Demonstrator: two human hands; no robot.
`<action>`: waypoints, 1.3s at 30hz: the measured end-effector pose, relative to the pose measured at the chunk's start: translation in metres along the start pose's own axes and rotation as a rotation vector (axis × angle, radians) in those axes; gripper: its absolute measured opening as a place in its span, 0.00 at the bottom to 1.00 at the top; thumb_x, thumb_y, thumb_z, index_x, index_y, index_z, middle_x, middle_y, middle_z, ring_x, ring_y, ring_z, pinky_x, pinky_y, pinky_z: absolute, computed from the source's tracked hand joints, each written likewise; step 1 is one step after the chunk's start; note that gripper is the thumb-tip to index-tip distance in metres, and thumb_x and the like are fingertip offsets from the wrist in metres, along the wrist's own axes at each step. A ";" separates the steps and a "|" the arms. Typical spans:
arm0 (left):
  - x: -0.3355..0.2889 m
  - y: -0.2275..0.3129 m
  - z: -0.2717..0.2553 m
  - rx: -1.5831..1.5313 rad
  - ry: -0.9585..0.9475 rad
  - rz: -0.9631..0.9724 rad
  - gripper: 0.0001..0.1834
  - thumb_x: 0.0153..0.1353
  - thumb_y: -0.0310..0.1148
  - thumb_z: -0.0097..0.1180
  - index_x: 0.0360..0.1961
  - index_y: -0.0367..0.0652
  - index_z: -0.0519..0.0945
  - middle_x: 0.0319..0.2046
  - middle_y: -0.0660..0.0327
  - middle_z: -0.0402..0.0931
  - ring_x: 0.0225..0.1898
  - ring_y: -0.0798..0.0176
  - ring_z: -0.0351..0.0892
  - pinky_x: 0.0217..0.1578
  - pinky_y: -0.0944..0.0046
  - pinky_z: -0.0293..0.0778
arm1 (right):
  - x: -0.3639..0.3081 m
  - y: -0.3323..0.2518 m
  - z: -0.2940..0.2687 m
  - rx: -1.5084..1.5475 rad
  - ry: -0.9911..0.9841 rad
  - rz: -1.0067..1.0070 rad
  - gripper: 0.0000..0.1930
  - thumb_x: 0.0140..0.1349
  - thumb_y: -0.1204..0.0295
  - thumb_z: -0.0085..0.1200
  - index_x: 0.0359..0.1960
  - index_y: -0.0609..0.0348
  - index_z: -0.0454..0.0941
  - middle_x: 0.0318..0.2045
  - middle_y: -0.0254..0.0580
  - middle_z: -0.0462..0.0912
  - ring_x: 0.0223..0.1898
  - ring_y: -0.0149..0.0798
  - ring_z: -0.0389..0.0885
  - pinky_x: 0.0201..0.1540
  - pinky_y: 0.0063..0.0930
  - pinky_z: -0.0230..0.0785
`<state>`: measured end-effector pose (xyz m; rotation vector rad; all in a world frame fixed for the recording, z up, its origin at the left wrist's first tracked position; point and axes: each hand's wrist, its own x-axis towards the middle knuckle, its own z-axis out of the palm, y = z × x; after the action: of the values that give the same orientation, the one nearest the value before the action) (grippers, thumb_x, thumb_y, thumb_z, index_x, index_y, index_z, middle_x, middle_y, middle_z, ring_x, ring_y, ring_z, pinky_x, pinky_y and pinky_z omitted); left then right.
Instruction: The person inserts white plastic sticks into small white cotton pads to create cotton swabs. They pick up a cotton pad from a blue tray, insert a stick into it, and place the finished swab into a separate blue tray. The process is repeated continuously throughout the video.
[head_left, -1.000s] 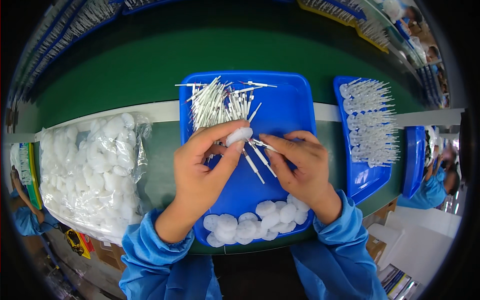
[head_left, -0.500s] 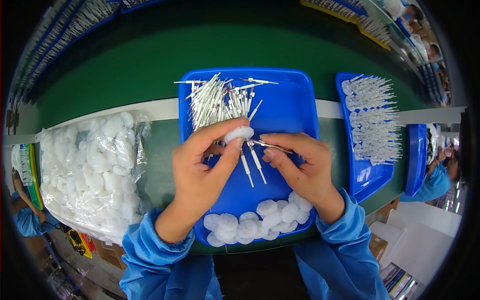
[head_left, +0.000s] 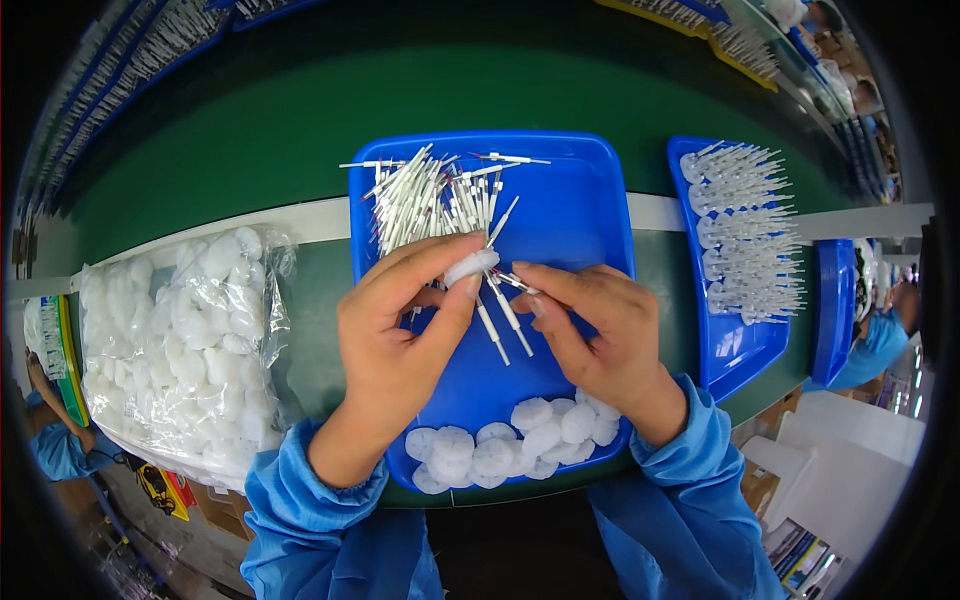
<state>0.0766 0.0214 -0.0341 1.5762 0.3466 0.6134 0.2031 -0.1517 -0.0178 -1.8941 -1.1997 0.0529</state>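
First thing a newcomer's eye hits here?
Centre: over a blue tray, the left hand pinches a white disc, the right hand a thin stick. Behind them, white sticks heap in the tray's far-left corner. Further left, a clear bag bulges with white pads.

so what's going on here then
A person's left hand pinches a frosted white disc over a blue tray, while the right hand holds a slim rod close by. Loose rods lie heaped at the tray's far left, loose discs along its near edge. A clear bag of discs sits left.
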 end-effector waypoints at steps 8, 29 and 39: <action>0.001 0.008 0.001 0.308 -0.046 0.142 0.22 0.61 0.15 0.69 0.57 0.39 0.91 0.52 0.54 0.92 0.43 0.60 0.86 0.39 0.66 0.85 | 0.001 -0.002 0.001 -0.069 0.046 -0.013 0.13 0.63 0.76 0.73 0.49 0.56 0.93 0.32 0.39 0.94 0.29 0.37 0.92 0.35 0.29 0.80; -0.011 0.021 0.008 0.683 -0.112 0.238 0.24 0.59 0.16 0.72 0.58 0.39 0.91 0.29 0.57 0.87 0.25 0.65 0.77 0.28 0.66 0.72 | -0.002 0.004 0.012 -0.078 0.119 0.021 0.07 0.59 0.72 0.77 0.38 0.56 0.92 0.28 0.41 0.91 0.26 0.42 0.89 0.34 0.33 0.79; -0.004 0.019 0.008 0.224 -0.049 -0.040 0.27 0.57 0.26 0.80 0.60 0.39 0.89 0.44 0.58 0.90 0.37 0.64 0.85 0.32 0.67 0.76 | 0.001 0.008 0.008 -0.052 0.126 0.012 0.09 0.58 0.69 0.77 0.39 0.51 0.91 0.29 0.36 0.91 0.28 0.43 0.89 0.37 0.35 0.79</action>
<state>0.0759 0.0105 -0.0166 1.7906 0.4204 0.5175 0.2057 -0.1470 -0.0272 -1.9197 -1.1140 -0.0910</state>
